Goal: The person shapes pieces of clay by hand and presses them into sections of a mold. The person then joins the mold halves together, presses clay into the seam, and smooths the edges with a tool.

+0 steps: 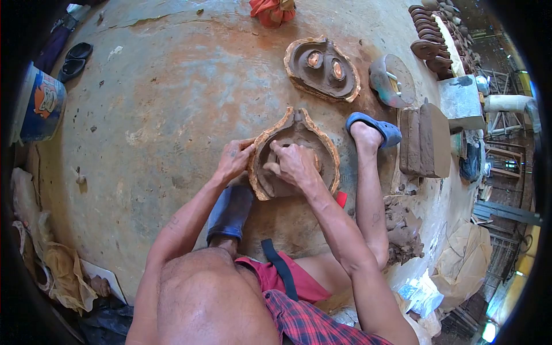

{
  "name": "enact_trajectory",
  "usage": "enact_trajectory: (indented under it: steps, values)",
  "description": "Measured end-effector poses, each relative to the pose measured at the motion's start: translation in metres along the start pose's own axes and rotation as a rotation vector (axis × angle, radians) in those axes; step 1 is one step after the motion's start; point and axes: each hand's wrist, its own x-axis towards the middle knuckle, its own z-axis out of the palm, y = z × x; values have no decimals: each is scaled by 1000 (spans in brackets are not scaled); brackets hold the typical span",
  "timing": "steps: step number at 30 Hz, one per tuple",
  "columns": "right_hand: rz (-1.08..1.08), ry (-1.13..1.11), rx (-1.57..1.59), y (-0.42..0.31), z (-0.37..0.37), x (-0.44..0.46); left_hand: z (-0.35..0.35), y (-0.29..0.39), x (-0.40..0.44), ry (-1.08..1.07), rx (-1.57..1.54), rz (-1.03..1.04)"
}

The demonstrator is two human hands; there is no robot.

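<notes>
Between my legs on the floor lies a rounded mould (pixel 332 149) with a rough, pale orange rim and a notched neck, lined with wet dark clay (pixel 310 138). My left hand (pixel 234 160) holds its left rim, with the fingers over the edge. My right hand (pixel 292 164) is inside the mould, index finger and thumb apart, the fingertip pressed to the clay. The other fingers are partly hidden, and the hand covers the middle of the lining. Farther off is a second clay-lined mould (pixel 322 68) with two orange-centred humps.
A round grey container (pixel 392 80) with a pale stick stands right of the far mould. Beside my blue-shod foot (pixel 374 131) is a large clay block (pixel 424 140), with clay scraps (pixel 402 230) below. A bucket (pixel 43 103) is at left; a red cloth bundle (pixel 272 12) lies at the top.
</notes>
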Motion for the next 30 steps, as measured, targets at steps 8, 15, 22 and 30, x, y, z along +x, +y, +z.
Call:
enact_trajectory:
  steps: [8, 15, 22, 30]
  values:
    - [-105, -171, -144, 1, -6, -6, -8, 20, 22, -19, 191, 47]
    - [-269, -267, -264, 6, -2, -11, -10, 35, 31, -76, 249, 49]
    - [-559, -369, -261, 24, -27, -38, -13, 42, 25, -99, 221, 10]
    - [281, 295, 484, 67, -28, -77, -9, 7, 40, -175, 116, 20]
